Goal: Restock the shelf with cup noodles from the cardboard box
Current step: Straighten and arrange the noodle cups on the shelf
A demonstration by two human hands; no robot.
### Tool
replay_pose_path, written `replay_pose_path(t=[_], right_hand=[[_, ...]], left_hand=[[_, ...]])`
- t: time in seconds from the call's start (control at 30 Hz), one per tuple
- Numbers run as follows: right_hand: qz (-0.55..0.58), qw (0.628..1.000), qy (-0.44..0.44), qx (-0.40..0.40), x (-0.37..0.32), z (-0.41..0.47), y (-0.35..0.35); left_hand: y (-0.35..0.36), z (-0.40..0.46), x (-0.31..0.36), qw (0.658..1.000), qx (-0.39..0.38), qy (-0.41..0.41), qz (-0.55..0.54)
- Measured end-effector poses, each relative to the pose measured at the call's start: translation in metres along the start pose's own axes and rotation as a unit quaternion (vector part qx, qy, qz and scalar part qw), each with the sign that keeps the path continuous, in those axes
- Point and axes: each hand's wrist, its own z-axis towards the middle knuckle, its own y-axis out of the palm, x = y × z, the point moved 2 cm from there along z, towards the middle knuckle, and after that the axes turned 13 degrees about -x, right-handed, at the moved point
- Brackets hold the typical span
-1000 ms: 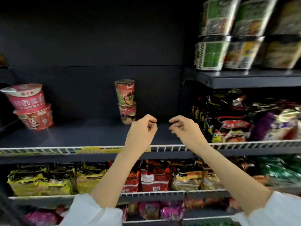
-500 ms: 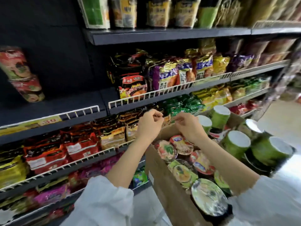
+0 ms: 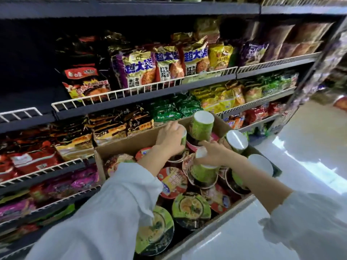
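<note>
An open cardboard box (image 3: 129, 145) stands on the floor against the shelf, filled with several cup noodles. Green cups stand upside down with white bottoms up; one tall green cup (image 3: 201, 126) rises at the back. My left hand (image 3: 171, 138) grips a green cup (image 3: 183, 137) at the back of the box. My right hand (image 3: 212, 153) grips another green cup (image 3: 203, 170) near the middle. Red-lidded and green-lidded bowls (image 3: 190, 206) lie lower in the box.
The shelf (image 3: 120, 107) has white wire rails and dark boards, packed with bagged noodle packs in several rows. Its dark, bare section lies at the upper left. A pale glossy floor (image 3: 300, 147) runs along the right side of the box.
My view swung from the bare shelf with its few cups down and right to the box. Both hands dropped from shelf height into the box and closed round green cups.
</note>
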Motion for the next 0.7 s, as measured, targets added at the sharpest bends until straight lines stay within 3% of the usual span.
replay_pose_path(t=[0.07, 0.27, 0.37, 0.5, 0.7], right_hand=[[0.015, 0.999, -0.017, -0.025, 0.008, 0.004, 0.003], [0.081, 0.990, -0.070, 0.092, 0.012, 0.001, -0.006], [0.131, 0.978, -0.073, 0.145, 0.003, -0.004, -0.017], [0.203, 0.953, -0.124, 0.188, -0.037, -0.009, -0.024], [0.331, 0.899, -0.226, 0.175, -0.145, -0.016, -0.022]], left_hand=[[0.003, 0.014, -0.001, 0.998, -0.037, -0.040, -0.018], [0.002, 0.018, -0.002, 0.996, -0.036, -0.080, -0.016], [-0.011, -0.010, -0.008, 0.993, 0.065, -0.092, -0.038], [-0.042, -0.066, -0.035, 0.960, 0.240, -0.132, -0.058], [-0.082, -0.153, -0.118, 0.884, 0.357, -0.281, -0.112]])
